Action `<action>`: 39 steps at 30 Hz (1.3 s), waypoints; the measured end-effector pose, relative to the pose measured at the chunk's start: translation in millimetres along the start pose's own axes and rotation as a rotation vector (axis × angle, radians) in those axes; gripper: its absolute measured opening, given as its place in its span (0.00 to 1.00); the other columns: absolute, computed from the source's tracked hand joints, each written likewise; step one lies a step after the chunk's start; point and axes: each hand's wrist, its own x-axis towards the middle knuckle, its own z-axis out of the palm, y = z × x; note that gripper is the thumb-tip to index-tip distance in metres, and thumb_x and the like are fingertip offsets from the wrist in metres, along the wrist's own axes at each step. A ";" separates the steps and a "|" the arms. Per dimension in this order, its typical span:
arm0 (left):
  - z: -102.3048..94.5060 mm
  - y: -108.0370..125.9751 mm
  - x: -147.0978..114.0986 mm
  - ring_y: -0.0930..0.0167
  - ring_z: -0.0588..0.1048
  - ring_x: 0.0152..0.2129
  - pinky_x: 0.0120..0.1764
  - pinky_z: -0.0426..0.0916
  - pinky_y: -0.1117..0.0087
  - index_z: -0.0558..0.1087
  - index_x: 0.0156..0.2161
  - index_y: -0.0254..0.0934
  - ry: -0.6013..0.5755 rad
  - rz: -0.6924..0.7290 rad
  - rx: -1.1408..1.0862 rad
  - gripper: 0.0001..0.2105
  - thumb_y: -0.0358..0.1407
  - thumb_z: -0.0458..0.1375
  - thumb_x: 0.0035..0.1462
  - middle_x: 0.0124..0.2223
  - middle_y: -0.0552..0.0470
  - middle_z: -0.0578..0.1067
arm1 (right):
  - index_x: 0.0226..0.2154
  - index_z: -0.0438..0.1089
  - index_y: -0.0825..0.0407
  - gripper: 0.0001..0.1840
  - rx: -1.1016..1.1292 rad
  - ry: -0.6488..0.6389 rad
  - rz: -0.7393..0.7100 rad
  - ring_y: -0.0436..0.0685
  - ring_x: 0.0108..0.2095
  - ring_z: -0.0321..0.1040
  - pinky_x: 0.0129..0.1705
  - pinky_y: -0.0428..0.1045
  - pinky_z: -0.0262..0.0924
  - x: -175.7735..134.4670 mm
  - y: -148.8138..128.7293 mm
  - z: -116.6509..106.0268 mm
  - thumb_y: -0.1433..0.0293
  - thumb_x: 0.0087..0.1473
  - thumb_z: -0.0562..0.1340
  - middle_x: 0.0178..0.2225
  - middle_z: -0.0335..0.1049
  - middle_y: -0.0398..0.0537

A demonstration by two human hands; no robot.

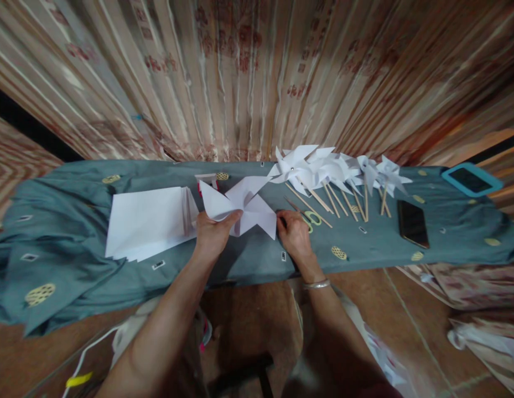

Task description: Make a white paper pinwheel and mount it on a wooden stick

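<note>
A white paper pinwheel (259,213) with folded blades is raised a little over the cloth in front of me. My left hand (215,232) grips it by the left side, thumb on top near the centre. At the tip of its right blade, my right hand (295,232) has its fingers curled together. Whatever those fingers pinch is hidden, and I cannot tell whether they grip the blade. Green-handled scissors (312,219) lie just beyond my right hand. Behind the pinwheel, a small red and white object (207,181) is partly covered.
A stack of white paper (146,221) lies at left on the grey-green cloth (248,265). Several finished pinwheels (300,166) on wooden sticks lie at back right. Further right are a black phone (413,224) and a blue-framed tablet (472,179). A curtain (240,83) hangs behind.
</note>
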 end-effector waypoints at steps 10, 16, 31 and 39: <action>-3.0 -2.7 4.7 0.64 0.79 0.27 0.31 0.74 0.67 0.77 0.29 0.34 0.051 0.015 0.006 0.15 0.37 0.71 0.32 0.29 0.49 0.81 | 0.29 0.75 0.49 0.08 0.259 -0.059 0.232 0.54 0.28 0.70 0.35 0.49 0.64 1.8 2.3 -14.9 0.64 0.45 0.64 0.27 0.76 0.42; 0.2 -0.7 1.8 0.64 0.79 0.27 0.31 0.74 0.66 0.77 0.28 0.34 0.032 -0.010 0.013 0.14 0.37 0.71 0.32 0.30 0.47 0.81 | 0.28 0.76 0.49 0.08 0.350 -0.048 0.235 0.56 0.28 0.71 0.36 0.51 0.64 1.3 3.5 -16.0 0.64 0.47 0.62 0.27 0.77 0.45; 21.4 5.8 -6.2 0.67 0.76 0.24 0.27 0.70 0.70 0.78 0.24 0.33 -0.033 0.015 0.073 0.07 0.33 0.67 0.36 0.26 0.49 0.80 | 0.32 0.76 0.48 0.10 0.919 0.100 0.267 0.54 0.30 0.77 0.39 0.52 0.72 -8.4 -61.6 -64.8 0.63 0.46 0.70 0.28 0.79 0.43; 24.4 7.7 -7.5 0.67 0.77 0.25 0.30 0.70 0.69 0.79 0.25 0.34 -0.095 0.110 0.115 0.04 0.32 0.65 0.40 0.27 0.50 0.81 | 0.31 0.74 0.49 0.04 0.839 0.006 0.215 0.55 0.35 0.76 0.43 0.53 0.72 -17.9 -86.7 -36.0 0.66 0.51 0.66 0.31 0.78 0.45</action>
